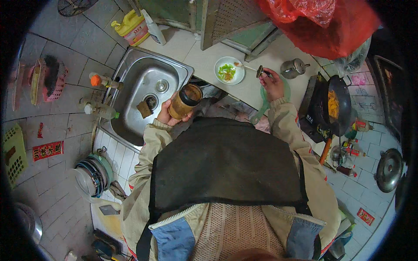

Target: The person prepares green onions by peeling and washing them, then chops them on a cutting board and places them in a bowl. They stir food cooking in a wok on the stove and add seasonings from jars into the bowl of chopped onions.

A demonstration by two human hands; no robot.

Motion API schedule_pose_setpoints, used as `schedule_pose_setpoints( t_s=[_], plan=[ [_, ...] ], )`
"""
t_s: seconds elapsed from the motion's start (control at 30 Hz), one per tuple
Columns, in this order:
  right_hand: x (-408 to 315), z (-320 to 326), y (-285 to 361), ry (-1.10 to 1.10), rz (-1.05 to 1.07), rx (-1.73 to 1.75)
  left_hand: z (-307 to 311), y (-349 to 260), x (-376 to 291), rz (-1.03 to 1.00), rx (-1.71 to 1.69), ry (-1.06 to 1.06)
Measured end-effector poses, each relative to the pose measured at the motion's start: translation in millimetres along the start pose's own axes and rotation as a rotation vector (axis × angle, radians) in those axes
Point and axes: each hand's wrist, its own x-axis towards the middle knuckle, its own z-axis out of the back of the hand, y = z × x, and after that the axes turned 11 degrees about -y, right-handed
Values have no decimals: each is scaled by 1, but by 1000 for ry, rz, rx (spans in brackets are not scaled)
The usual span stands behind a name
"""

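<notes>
My left hand (168,114) grips a glass jar (181,107) with a dark rim and brown contents, tilted beside the sink. Its mouth looks uncovered. In my right hand (272,83) is a small pale spoon (249,67); a dark round lid (259,71) is at my fingers, and I cannot tell whether the two are joined. The spoon's tip carries something brown and reaches over the rim of a white dish (242,77). Chopped green pieces (227,69) lie in that dish with some brown matter. Beneath my right hand is a green plastic utensil (261,114) with a handle.
The steel sink (130,84), holding a brown sponge (144,109), is at the left. A metal canister (293,68) stands right of my right hand. Farther right, a wok (343,111) with yellow food sits on a stove (307,111). Red plastic bags (320,29) hang above the counter (202,62).
</notes>
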Motion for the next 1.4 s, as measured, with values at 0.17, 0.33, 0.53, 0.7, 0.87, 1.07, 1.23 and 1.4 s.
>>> schedule_pose_setpoints(
  t_s=[0.17,0.33,0.53,0.7,0.87,1.07,1.23,1.4],
  plan=[
    [-48,-34,71,148,101,-25,-1,-2,7,2,20,-4],
    [-87,-66,123,438,215,-245,-31,-15,25,-3,168,2],
    [-107,-111,137,648,553,-630,-59,-30,41,19,268,133],
    [-115,-128,146,675,538,-737,-59,-31,34,32,379,141],
    [-111,-139,144,793,539,-635,-47,-28,28,83,375,278],
    [-50,-154,100,583,-413,463,-57,-22,18,-134,-57,290],
    [-23,-130,98,795,-402,814,-51,-86,48,-358,395,48],
    [-38,-40,73,654,-336,742,-134,-131,149,-755,844,29]
  ],
)
